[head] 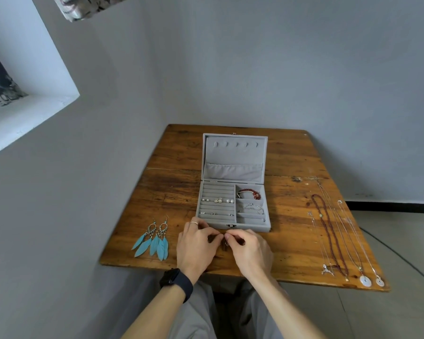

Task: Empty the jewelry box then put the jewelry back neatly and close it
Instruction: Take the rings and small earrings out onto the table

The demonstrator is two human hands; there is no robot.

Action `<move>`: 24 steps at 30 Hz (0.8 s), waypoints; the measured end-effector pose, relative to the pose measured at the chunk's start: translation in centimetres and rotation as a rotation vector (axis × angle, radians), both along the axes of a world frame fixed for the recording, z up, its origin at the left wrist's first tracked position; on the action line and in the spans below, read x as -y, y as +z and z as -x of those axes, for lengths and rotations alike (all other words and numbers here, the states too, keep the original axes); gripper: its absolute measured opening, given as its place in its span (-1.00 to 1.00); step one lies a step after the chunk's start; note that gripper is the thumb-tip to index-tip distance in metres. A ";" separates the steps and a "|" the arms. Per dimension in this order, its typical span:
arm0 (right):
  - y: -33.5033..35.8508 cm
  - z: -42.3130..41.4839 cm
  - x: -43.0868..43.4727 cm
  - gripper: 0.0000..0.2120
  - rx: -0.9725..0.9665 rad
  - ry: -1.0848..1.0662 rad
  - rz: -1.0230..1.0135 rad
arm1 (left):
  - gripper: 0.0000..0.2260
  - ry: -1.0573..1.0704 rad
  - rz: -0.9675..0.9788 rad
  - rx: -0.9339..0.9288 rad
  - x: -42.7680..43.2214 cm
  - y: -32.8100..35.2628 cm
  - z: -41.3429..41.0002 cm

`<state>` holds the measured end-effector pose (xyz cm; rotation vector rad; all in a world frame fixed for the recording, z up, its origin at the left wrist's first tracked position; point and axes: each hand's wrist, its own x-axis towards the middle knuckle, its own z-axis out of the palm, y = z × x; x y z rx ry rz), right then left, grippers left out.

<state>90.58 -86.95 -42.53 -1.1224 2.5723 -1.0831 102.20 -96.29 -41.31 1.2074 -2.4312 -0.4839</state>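
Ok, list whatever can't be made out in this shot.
Head view only:
- Small piece pinched between left hand and right hand: fingers cover it, kind unclear.
- Pieces in the ring rows of the jewelry box: too small to tell studs from rings.
- Thin chains on the table: links fade into the wood.
- Patterned fabric: cut off by the top edge.

Soft, even daylight came from the window recess (34, 77) at left; shadows were faint, focus sharp, and wide-angle distortion bent the edges
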 end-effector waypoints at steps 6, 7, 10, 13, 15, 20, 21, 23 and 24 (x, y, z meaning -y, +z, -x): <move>-0.5 0.3 -1.1 -0.79 0.005 0.019 0.123 | -0.76 -0.030 -0.014 -0.028 0.2 0.2 -0.4; -0.7 0.4 -1.4 -0.79 0.015 0.021 0.135 | -0.76 -0.041 -0.015 -0.026 0.2 0.2 -0.6; -1.1 0.6 -2.2 -0.83 0.002 0.047 0.142 | -0.78 -0.068 0.019 0.012 0.1 0.0 -1.6; -1.6 0.2 -2.4 -0.86 -0.055 0.082 0.139 | -0.80 -0.074 0.044 0.034 -0.2 0.0 -1.9; -1.8 0.1 -2.5 -0.87 -0.100 0.104 0.149 | -0.81 -0.088 0.065 0.046 -0.5 0.0 -1.8; -2.2 0.1 -2.9 -0.84 -0.144 0.150 0.135 | -0.82 -0.091 0.071 0.034 -0.9 0.0 -1.7; -2.3 0.1 -3.0 -0.83 -0.148 0.160 0.127 | -0.82 -0.091 0.067 0.036 -0.9 0.0 -1.7; -2.4 0.1 -3.0 -0.82 -0.161 0.172 0.117 | -0.82 -0.093 0.064 0.040 -0.9 -0.1 -1.8; -2.5 0.1 -3.0 -0.81 -0.165 0.174 0.117 | -0.81 -0.093 0.064 0.041 -0.9 -0.1 -1.8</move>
